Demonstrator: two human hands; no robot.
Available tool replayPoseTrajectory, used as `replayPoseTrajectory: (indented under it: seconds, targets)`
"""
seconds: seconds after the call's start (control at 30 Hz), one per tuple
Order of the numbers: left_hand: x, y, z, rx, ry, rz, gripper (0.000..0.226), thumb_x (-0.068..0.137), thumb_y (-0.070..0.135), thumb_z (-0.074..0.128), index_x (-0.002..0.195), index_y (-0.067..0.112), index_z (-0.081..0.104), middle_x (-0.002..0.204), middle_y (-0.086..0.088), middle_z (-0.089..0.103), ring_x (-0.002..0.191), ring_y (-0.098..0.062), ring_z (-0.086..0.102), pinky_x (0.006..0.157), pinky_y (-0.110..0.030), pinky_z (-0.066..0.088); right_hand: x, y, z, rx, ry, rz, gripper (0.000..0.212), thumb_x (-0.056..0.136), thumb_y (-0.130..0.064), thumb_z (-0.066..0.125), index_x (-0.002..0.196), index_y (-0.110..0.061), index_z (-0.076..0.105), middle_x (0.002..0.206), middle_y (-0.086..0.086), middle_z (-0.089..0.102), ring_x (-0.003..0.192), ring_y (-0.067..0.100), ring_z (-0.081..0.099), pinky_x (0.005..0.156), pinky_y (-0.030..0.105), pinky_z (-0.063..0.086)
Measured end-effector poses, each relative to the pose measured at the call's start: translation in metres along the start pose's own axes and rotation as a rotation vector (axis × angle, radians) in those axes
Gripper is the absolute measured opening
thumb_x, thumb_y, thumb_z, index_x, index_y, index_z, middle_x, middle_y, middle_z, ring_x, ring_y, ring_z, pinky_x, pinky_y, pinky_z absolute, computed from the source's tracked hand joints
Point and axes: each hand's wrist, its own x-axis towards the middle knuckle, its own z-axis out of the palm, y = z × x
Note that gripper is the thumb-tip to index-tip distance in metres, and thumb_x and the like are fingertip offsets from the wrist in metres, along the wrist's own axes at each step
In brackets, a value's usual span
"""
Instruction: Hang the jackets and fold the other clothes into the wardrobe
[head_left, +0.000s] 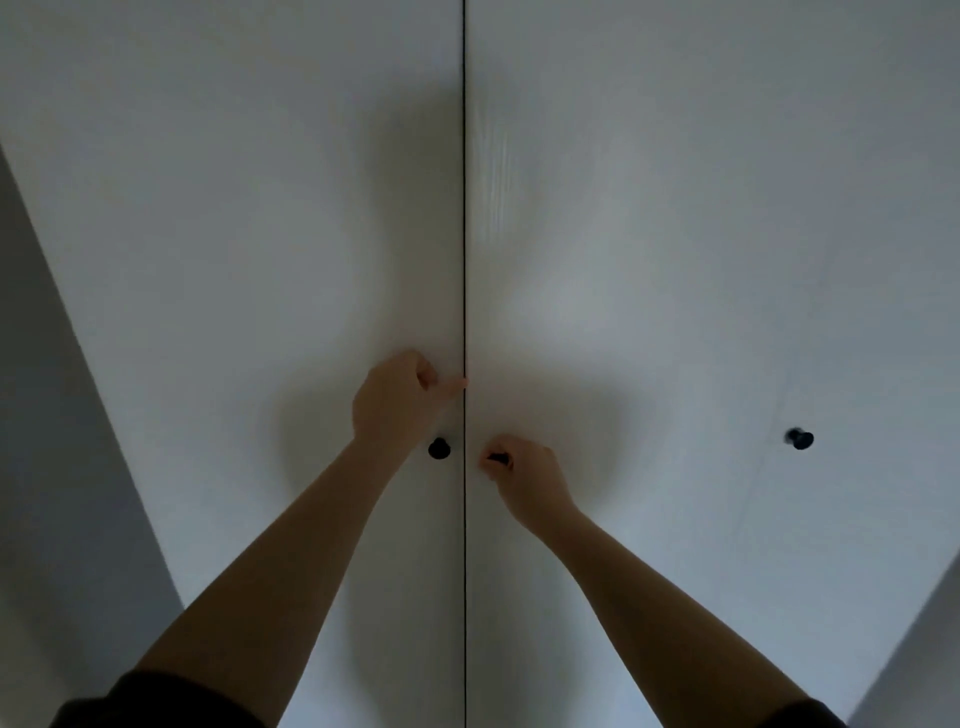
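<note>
- Tall white flat-fronted wardrobe (649, 234) straight ahead, filling nearly the whole view.
- Closed: left white door panel (260, 234) and right white door panel (623, 322) meet at a thin dark vertical seam (464, 208), edges flush along its whole visible length.
- Contents hidden behind the closed panels; nothing of the inside visible.
- Small round black knob (439, 448) on the left panel, just beside the seam, untouched, directly below the left grip.
- Left grip (397, 402) against the left panel above that knob, fingers curled into the palm around nothing, one straight digit (457, 384) reaching to the seam and touching the panel's edge.
- Right grip (524, 475) on the right panel just across the seam, fingertips clamped in a pinch on a second small black knob (500, 458), mostly covered by them.
- Third round black knob (800, 439) well apart to the right on the same white front, free.
- Bare forearms rising from the bottom edge, dark short sleeves (156, 701) at the corners.
- Grey wall (52, 415) at the far left beside the wardrobe.
</note>
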Motion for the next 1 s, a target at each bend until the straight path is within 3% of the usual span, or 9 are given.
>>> replayPoseTrajectory:
  seconds: [0.17,0.37,0.53,0.73,0.87,1.0]
  targets:
    - [-0.005,-0.019,0.010,0.052,0.065,0.134,0.038,0.071,0.048,0.076,0.067,0.018,0.052,0.067,0.007,0.051,0.064,-0.016,0.051,0.059,-0.029,0.040,0.010,0.005,0.008,0.014,0.043,0.025,0.008,0.089,-0.018,0.060,0.085,-0.019,0.067,0.080,-0.010,0.063,0.078,0.011,0.060,0.073,0.026,0.049]
    - [-0.018,-0.049,0.021,0.304,-0.016,0.373,0.030,0.072,0.046,0.073,0.080,0.018,0.066,0.085,0.007,0.060,0.096,-0.018,0.054,0.077,-0.031,0.030,0.019,0.008,0.013,-0.002,0.066,0.014,0.010,0.088,-0.019,0.061,0.080,-0.024,0.064,0.073,-0.015,0.059,0.068,0.005,0.055,0.059,0.013,0.038]
    - [-0.026,-0.061,0.024,0.304,-0.048,0.394,0.014,0.079,0.032,0.072,0.084,0.019,0.068,0.089,0.005,0.064,0.101,-0.022,0.054,0.078,-0.032,0.027,0.023,0.011,0.015,-0.026,0.090,0.000,0.007,0.087,-0.018,0.063,0.081,-0.021,0.066,0.072,-0.015,0.058,0.067,0.002,0.052,0.057,0.007,0.034]
    - [-0.025,-0.061,0.029,0.323,-0.022,0.381,0.011,0.079,0.026,0.073,0.083,0.017,0.069,0.088,0.002,0.061,0.098,-0.025,0.054,0.077,-0.034,0.030,0.026,0.012,0.016,0.005,0.082,-0.006,0.006,0.087,-0.017,0.063,0.083,-0.020,0.066,0.072,-0.016,0.058,0.064,-0.003,0.052,0.057,0.009,0.035]
    - [-0.030,-0.058,0.030,0.317,-0.036,0.332,0.012,0.082,0.024,0.069,0.088,0.014,0.067,0.094,-0.002,0.062,0.102,-0.027,0.052,0.079,-0.035,0.031,0.016,0.009,0.011,0.074,0.043,-0.021,0.014,0.091,-0.010,0.056,0.101,-0.014,0.065,0.090,-0.006,0.063,0.081,0.011,0.057,0.066,0.009,0.038]
    - [-0.054,-0.056,0.023,0.194,-0.064,0.230,0.025,0.086,0.029,0.067,0.105,0.013,0.063,0.107,-0.003,0.059,0.102,-0.022,0.052,0.085,-0.034,0.035,-0.018,0.007,-0.004,0.118,0.040,-0.024,0.036,0.097,-0.016,0.052,0.132,-0.024,0.047,0.105,-0.004,0.057,0.090,0.010,0.057,0.076,0.014,0.043]
